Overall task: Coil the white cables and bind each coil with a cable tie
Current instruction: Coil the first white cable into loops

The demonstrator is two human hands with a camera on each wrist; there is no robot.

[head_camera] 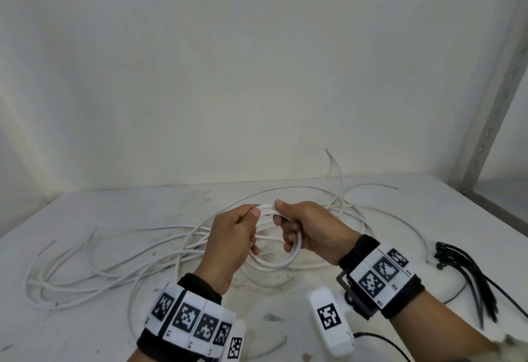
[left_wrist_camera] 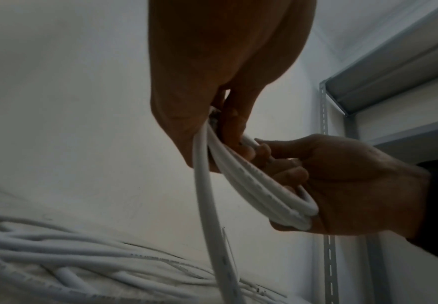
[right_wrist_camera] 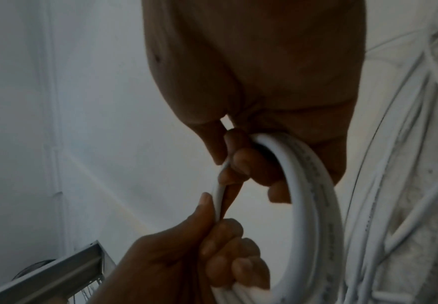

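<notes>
1. White table [head_camera: 85,333]: loose white cables [head_camera: 85,270] sprawl from 9 o'clock to 1 o'clock; black cable ties [head_camera: 471,279] lie at 3 o'clock, untouched.
2. Left hand [head_camera: 231,244], fingers curled, pinches the small white coil [head_camera: 274,263] at centre.
3. Right hand [head_camera: 308,233] grips the coil's opposite side, fingers hooked through its loops.
4. Advice: keep every turn stacked flat and equal, feeding slack evenly before reaching for a tie.
</notes>
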